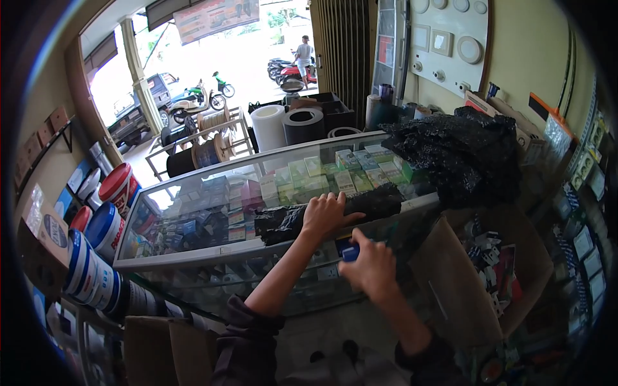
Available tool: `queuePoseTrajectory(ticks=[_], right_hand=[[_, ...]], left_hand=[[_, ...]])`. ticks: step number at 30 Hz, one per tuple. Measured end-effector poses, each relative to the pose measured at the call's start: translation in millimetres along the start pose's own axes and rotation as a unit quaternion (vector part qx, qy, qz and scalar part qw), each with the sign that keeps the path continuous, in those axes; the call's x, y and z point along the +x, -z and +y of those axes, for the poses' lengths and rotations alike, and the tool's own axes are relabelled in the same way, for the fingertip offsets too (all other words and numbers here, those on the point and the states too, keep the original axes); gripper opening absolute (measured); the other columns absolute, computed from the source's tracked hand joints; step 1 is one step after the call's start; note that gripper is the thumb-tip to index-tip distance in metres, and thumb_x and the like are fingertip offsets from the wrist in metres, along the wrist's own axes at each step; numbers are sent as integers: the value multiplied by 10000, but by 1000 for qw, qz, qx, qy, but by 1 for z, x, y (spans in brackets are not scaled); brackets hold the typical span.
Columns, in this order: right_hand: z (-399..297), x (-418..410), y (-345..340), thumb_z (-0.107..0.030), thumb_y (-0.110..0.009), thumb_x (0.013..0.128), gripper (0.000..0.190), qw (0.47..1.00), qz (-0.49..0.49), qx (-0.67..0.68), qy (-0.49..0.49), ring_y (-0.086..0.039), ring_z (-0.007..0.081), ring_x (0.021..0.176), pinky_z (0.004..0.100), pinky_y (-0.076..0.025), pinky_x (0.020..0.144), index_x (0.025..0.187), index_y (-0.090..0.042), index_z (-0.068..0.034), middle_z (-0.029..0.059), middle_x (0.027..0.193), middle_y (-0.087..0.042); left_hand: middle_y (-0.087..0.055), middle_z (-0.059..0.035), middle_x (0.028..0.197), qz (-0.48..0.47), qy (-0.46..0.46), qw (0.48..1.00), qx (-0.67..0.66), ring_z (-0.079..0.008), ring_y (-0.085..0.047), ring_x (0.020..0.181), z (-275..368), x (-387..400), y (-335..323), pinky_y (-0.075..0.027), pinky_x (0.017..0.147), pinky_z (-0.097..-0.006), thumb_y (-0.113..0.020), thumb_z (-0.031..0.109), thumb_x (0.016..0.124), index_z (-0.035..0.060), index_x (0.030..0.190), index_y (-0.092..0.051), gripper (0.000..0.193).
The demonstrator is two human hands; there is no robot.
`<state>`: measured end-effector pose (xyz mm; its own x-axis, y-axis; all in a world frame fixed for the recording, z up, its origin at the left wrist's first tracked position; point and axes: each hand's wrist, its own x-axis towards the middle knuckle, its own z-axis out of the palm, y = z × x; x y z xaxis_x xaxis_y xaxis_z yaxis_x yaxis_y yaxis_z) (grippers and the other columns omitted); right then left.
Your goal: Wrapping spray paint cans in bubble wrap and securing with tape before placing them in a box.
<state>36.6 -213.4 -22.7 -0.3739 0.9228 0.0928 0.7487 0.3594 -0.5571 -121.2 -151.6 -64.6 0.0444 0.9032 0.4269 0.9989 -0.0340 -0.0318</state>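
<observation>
A long bundle wrapped in black plastic sheeting point(372, 203) lies along the front edge of a glass display counter point(169, 262). My left hand point(324, 214) grips it near the middle from above, fingers over the top and thumb stretched along it to the right. Just below the bundle, in front of the counter, my right hand point(372, 263) is curled around a small blue object point(349, 252); blur and the fingers leave its kind unclear. A large crumpled heap of black plastic sheeting point(463, 154) covers the counter's right end.
Small product boxes point(309, 181) fill the counter under the glass. An open cardboard box point(454, 280) of small white fittings stands at right, another carton point(149, 347) at lower left. Paint pails point(94, 270) line the left side. Wire spools point(207, 152) and sheet rolls point(268, 125) stand beyond.
</observation>
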Motion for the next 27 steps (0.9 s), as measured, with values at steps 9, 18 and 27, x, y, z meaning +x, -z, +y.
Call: queuePoseTrajectory(ticks=[9,18,27], right_hand=[[171,-17,-154,-489,-722,537,551,975,-182,-48,-115,-641,309,910,390,-497,819,937,-698,-111,132,973,-672],[184,-50,-105,-462,-764,551,471,974,-151,68,-152,-651,275,892,342,-508,788,884,-701,-134,117,930,-682],[167,-65,-63,-340,-790,574,425,974,-73,149,-153,-659,224,843,329,-506,765,928,-697,-123,97,900,-684]], left_hand=[[-641,-218,859,-91,28,991,-94,-396,-628,878,-5,15,6,-495,774,-475,-403,738,786,16,957,-580,762],[-627,-138,828,93,-88,991,26,-273,-635,828,-19,26,-47,-486,815,-388,-521,483,868,21,938,-605,475],[-566,-83,746,137,-18,990,40,-219,-586,728,-3,19,-35,-467,683,-327,-541,633,758,11,827,-564,627]])
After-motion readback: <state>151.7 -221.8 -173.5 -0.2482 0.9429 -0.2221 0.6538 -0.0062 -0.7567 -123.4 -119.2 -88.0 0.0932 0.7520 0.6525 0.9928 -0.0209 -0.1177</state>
